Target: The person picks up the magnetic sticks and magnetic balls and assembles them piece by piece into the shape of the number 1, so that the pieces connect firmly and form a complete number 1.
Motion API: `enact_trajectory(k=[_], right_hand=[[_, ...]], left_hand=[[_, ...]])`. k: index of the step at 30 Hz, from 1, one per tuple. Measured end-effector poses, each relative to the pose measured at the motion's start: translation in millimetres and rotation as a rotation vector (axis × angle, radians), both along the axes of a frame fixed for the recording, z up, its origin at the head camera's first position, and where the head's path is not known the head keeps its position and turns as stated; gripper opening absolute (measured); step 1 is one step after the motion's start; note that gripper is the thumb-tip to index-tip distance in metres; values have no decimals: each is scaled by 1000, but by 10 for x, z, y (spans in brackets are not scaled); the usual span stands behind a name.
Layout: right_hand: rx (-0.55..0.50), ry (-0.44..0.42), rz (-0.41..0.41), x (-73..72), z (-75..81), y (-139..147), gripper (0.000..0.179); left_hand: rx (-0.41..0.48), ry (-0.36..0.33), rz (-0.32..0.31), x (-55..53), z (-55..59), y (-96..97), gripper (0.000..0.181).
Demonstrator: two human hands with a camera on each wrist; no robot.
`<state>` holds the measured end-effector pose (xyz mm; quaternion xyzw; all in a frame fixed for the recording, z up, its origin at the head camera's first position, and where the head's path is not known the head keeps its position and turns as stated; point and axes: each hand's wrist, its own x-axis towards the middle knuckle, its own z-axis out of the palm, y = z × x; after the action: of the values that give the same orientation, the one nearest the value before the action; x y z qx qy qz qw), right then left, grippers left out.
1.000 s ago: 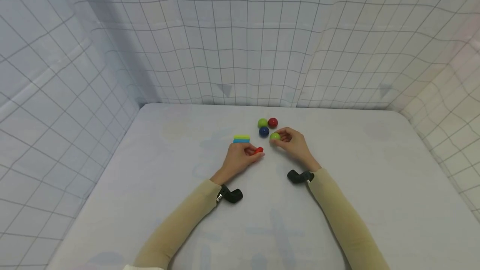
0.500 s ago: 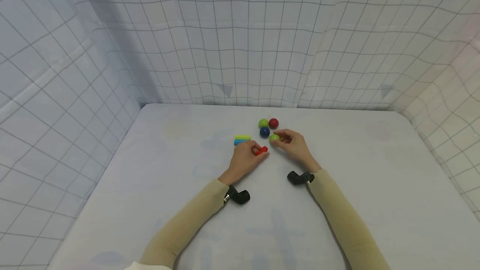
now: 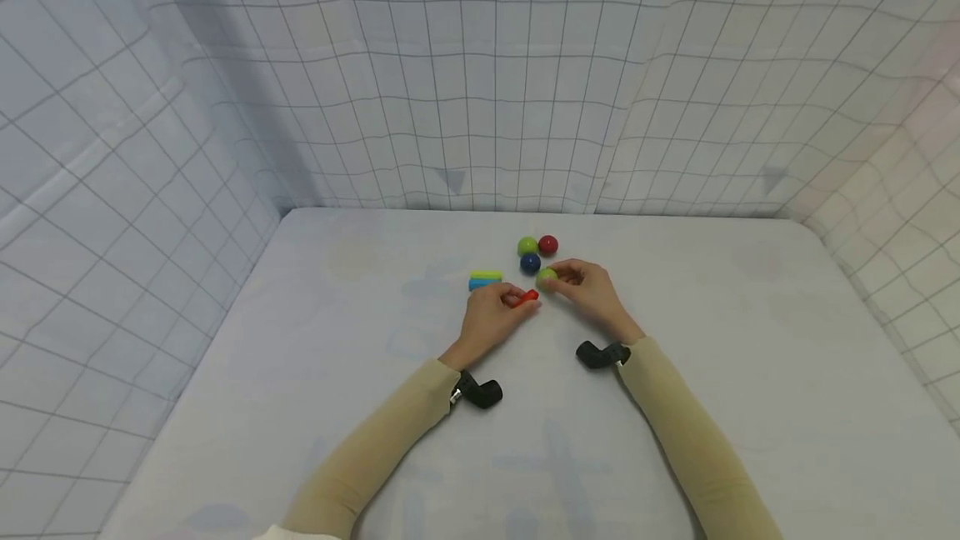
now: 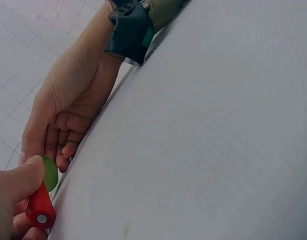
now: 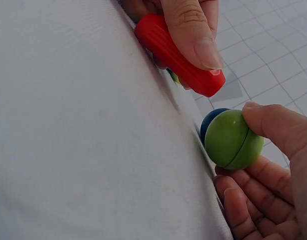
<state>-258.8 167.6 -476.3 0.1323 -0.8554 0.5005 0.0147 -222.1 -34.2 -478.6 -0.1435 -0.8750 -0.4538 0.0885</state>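
Note:
My left hand [image 3: 489, 325] pinches a short red ridged stick [image 3: 529, 297] between thumb and fingers; its pale round end shows in the left wrist view. Just right of it, my right hand [image 3: 591, 294] holds a glossy green ball [image 5: 232, 139] with a seam line, thumb on top and fingers beneath. A small gap parts the red stick [image 5: 176, 55] from this ball in the right wrist view. Close behind lie a dark blue ball [image 3: 530, 263], another green ball [image 3: 527, 247] and a red ball [image 3: 548, 245], grouped together.
A yellow-green stick [image 3: 486, 275] and a blue stick [image 3: 483, 284] lie side by side beyond my left hand, the blue one partly hidden by it. A white cloth covers the table [image 3: 360, 440]. Grid-patterned curtains [image 3: 480, 90] stand behind and at both sides.
My left hand has moved a little to the right with the red stick, nearer the right hand. The right hand with its green ball has shifted only slightly.

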Motion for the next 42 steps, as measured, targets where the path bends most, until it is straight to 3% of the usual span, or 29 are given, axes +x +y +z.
enact_trajectory(k=[20, 30, 39, 42], right_hand=[[-28, -80, 60, 28, 23, -17, 29], [-50, -78, 82, 27, 12, -11, 32], [-60, -73, 78, 45, 36, -1, 31], [-67, -68, 77, 99, 134, -17, 29]], left_hand=[[8, -32, 14, 13, 9, -4, 23], [-5, -31, 20, 19, 16, -2, 24], [3, -34, -16, 26, 34, 1, 26], [-10, -32, -35, 36, 46, 5, 28]])
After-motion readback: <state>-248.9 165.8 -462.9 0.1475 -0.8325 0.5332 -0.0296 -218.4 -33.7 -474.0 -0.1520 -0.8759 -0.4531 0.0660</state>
